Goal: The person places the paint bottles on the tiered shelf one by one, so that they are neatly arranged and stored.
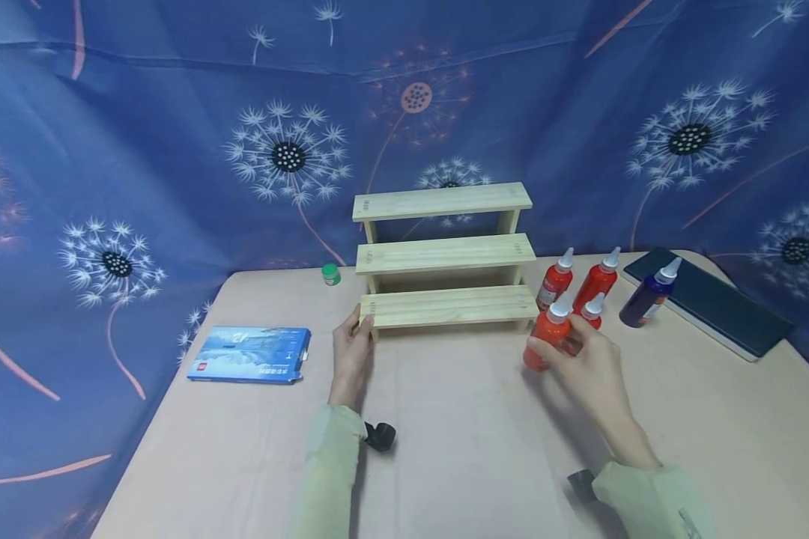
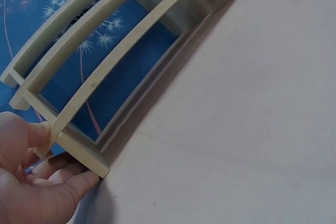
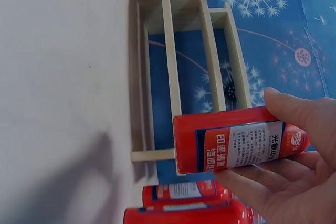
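Note:
A three-tier wooden step rack (image 1: 448, 307) stands at the back of the table in the head view. My left hand (image 1: 351, 353) grips the left end of its lowest tier. In the left wrist view, the thumb lies on the board's end and the fingers reach beneath, by the side panel (image 2: 84, 156). My right hand (image 1: 596, 370) holds a red squeeze bottle (image 3: 236, 142) with a white nozzle, raised in front of the rack's right end. Chinese print covers its label. Beside the rack's right end stand several more red bottles (image 1: 595, 283), partly hidden behind the held one.
A dark purple bottle (image 1: 643, 299) stands farther right, next to a dark green book (image 1: 721, 307). On the left lie a blue flat box (image 1: 249, 355) and a small green-lidded jar (image 1: 331, 274). Blue dandelion-patterned cloth (image 1: 175, 112) hangs behind the table.

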Demonstrator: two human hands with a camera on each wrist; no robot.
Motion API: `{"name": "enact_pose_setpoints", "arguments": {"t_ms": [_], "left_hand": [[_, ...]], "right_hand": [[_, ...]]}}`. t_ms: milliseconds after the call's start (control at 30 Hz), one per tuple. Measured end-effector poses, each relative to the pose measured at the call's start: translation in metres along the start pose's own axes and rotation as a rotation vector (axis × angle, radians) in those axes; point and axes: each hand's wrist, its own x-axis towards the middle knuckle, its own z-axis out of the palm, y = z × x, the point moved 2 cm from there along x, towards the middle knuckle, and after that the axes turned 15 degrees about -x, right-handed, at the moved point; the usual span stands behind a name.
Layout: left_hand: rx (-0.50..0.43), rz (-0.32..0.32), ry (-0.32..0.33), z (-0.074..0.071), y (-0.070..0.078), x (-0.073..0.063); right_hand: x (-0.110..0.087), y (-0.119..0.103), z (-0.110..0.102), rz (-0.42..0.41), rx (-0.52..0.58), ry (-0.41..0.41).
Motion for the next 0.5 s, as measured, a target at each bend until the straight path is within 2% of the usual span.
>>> {"name": "enact_pose_setpoints", "arguments": {"t_ms": [500], "left_hand": [[-0.008,0.008,0.004,0.001,-0.001,0.000]], "right_hand": [[0.028,-0.025,0.007,-0.132,0.039,0.072]]}}
